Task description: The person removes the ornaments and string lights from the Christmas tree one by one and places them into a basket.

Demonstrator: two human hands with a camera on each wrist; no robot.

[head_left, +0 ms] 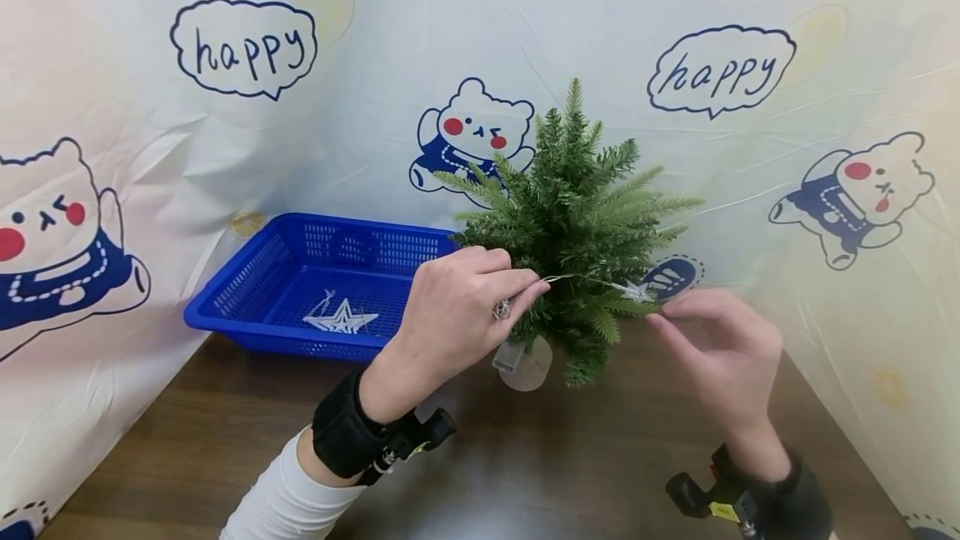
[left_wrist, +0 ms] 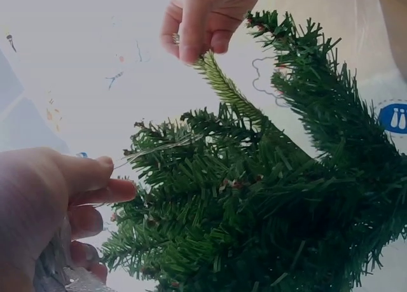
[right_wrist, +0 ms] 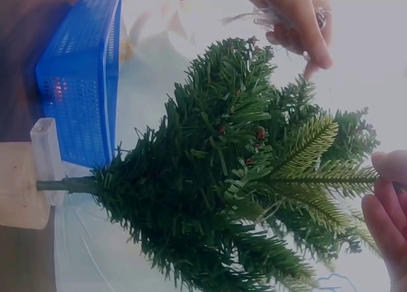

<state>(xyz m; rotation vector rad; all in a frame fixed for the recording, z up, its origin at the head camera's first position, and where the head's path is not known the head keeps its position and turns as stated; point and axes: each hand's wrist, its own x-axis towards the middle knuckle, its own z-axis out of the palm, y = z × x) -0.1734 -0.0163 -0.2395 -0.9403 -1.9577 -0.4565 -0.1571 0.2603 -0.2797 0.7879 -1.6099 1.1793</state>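
Note:
A small artificial Christmas tree [head_left: 570,215] stands on a round pale base [head_left: 525,369]. My left hand [head_left: 457,307] is in front of its left side, pinching a thin clear wire [head_left: 558,277] between thumb and forefinger. More bunched clear wire [left_wrist: 60,266] lies in that palm under the curled fingers. The wire runs right across the branches toward a clear star-shaped light [head_left: 637,292]. My right hand [head_left: 723,344], at the tree's right side, pinches the tip of a light-green branch [right_wrist: 343,176] between thumb and finger. A clear rectangular box [right_wrist: 46,146] sits against the base.
Left of the tree, a blue plastic basket [head_left: 247,273] holds white star ornaments [head_left: 343,319] with strings. Both stand on a brown wooden table [head_left: 487,473]. A pale printed curtain [head_left: 600,7] surrounds the back and sides.

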